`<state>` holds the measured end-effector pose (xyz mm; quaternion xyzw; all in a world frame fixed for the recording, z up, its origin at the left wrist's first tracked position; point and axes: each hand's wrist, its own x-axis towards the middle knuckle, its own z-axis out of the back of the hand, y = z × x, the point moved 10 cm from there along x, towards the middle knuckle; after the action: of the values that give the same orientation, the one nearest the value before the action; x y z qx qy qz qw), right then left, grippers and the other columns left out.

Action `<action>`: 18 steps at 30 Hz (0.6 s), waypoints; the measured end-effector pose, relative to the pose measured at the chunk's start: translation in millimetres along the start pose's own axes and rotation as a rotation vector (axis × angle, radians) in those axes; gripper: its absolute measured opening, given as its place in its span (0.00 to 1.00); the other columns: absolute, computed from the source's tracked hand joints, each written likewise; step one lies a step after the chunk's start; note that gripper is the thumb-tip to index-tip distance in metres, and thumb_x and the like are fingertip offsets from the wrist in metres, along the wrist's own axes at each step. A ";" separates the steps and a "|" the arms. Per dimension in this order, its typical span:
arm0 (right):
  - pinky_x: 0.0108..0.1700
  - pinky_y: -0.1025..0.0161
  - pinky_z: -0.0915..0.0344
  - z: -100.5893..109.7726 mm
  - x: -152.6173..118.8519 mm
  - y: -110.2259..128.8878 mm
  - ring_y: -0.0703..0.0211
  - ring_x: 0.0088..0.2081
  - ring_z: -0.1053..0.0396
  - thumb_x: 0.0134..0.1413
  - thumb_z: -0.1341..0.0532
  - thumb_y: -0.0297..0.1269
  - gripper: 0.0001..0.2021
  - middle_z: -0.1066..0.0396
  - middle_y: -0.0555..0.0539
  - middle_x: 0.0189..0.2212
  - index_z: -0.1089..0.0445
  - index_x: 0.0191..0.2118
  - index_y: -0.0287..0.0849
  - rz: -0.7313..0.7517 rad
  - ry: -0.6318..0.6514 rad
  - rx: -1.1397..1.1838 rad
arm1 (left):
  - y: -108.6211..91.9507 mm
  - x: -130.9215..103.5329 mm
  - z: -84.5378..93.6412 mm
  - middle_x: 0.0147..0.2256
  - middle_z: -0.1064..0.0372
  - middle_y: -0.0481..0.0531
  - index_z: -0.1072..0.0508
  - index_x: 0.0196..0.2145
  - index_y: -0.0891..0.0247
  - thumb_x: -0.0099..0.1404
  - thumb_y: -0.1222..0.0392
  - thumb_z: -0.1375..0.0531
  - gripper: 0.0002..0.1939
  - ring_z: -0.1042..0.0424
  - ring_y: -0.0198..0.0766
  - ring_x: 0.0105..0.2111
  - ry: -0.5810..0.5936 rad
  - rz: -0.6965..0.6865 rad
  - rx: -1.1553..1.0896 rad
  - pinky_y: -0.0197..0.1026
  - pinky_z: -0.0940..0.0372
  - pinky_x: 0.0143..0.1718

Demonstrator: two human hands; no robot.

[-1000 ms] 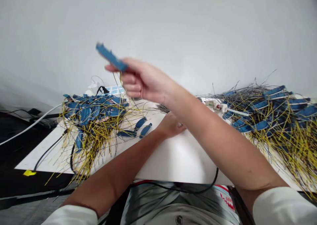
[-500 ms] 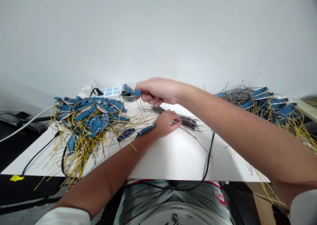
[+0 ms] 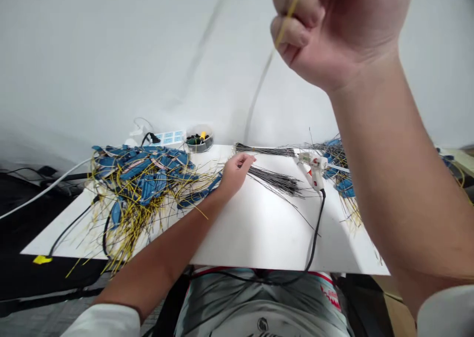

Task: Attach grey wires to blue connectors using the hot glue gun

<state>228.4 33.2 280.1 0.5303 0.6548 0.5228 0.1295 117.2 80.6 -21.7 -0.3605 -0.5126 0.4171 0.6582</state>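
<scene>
My right hand [image 3: 314,28] is raised high and close to the camera, its fingers curled and its top cut off by the frame. A yellow wire [image 3: 289,18] crosses the fingers, and blurred thin wires trail below; the blue wired piece it held lies outside the view. My left hand [image 3: 237,171] rests at the table's middle with thumb and finger pinched; what is between them cannot be made out. Just right of it fans a loose bundle of black wires [image 3: 277,180]. Blue wrapped pieces [image 3: 196,197] with thin wires lie by the left wrist.
A tangled heap of blue wired pieces [image 3: 148,166] covers the table's left; another blue heap [image 3: 344,186] lies right. A white glue gun [image 3: 317,171] trails a black cord [image 3: 314,243] over the front edge. Behind are a tied wire bundle [image 3: 266,150], round dish [image 3: 202,147] and power strip [image 3: 170,138].
My right hand has swung up and right, from over the left-middle of the table towards the camera, lifting the blue piece out of view. My left hand has shifted slightly left and away from me.
</scene>
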 end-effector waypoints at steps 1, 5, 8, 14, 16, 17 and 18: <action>0.23 0.67 0.54 8.2 -5.5 0.1 0.72 0.21 0.58 0.72 0.78 0.59 0.36 0.57 0.56 0.21 0.51 0.25 0.42 -0.003 -0.023 -0.016 | 1.4 4.8 9.6 0.39 0.22 0.53 0.22 0.38 0.63 0.73 0.46 0.43 0.18 0.24 0.41 0.42 -0.041 -0.012 0.030 0.41 0.32 0.48; 0.21 0.67 0.53 38.0 -35.6 -10.7 0.68 0.20 0.57 0.75 0.56 0.43 0.20 0.57 0.56 0.20 0.37 0.32 0.43 0.011 -0.052 -0.125 | 3.8 21.9 57.4 0.39 0.24 0.53 0.23 0.37 0.62 0.74 0.50 0.45 0.16 0.26 0.41 0.44 -0.173 -0.072 0.170 0.43 0.35 0.51; 0.21 0.66 0.51 62.5 -64.4 -33.2 0.67 0.21 0.56 0.62 0.39 0.42 0.11 0.54 0.56 0.20 0.38 0.31 0.44 -0.048 -0.117 -0.247 | 3.9 30.0 87.2 0.37 0.26 0.52 0.23 0.33 0.60 0.71 0.52 0.42 0.13 0.28 0.43 0.44 -0.196 -0.143 0.394 0.45 0.39 0.54; 0.20 0.64 0.53 85.8 -126.2 -67.8 0.66 0.18 0.55 0.53 0.36 0.46 0.11 0.50 0.57 0.18 0.36 0.32 0.46 -0.133 -0.242 -0.172 | 12.3 38.7 106.3 0.32 0.30 0.53 0.27 0.28 0.61 0.67 0.53 0.41 0.12 0.33 0.45 0.40 -0.190 -0.156 0.601 0.49 0.41 0.52; 0.20 0.63 0.55 84.1 -145.9 -71.2 0.67 0.17 0.55 0.53 0.35 0.44 0.11 0.49 0.57 0.17 0.36 0.30 0.46 -0.149 -0.277 -0.136 | 7.4 38.8 92.3 0.33 0.30 0.53 0.27 0.29 0.61 0.68 0.53 0.41 0.12 0.33 0.44 0.39 -0.110 -0.171 0.637 0.46 0.40 0.50; 0.20 0.63 0.55 82.7 -155.8 -71.1 0.67 0.17 0.54 0.54 0.35 0.43 0.10 0.49 0.56 0.16 0.36 0.29 0.46 -0.165 -0.298 -0.133 | 3.7 38.1 83.2 0.34 0.29 0.53 0.26 0.31 0.61 0.69 0.52 0.42 0.13 0.33 0.43 0.40 -0.053 -0.169 0.625 0.45 0.39 0.48; 0.20 0.63 0.54 81.3 -165.5 -69.3 0.67 0.17 0.52 0.54 0.35 0.42 0.10 0.48 0.56 0.16 0.36 0.28 0.46 -0.180 -0.319 -0.145 | 0.4 36.9 73.9 0.36 0.28 0.53 0.25 0.33 0.61 0.70 0.50 0.42 0.14 0.32 0.43 0.40 0.013 -0.147 0.582 0.44 0.38 0.47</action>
<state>315.4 -52.1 125.3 0.5349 0.6313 0.4642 0.3158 49.7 118.1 7.6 -0.1212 -0.3921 0.4954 0.7656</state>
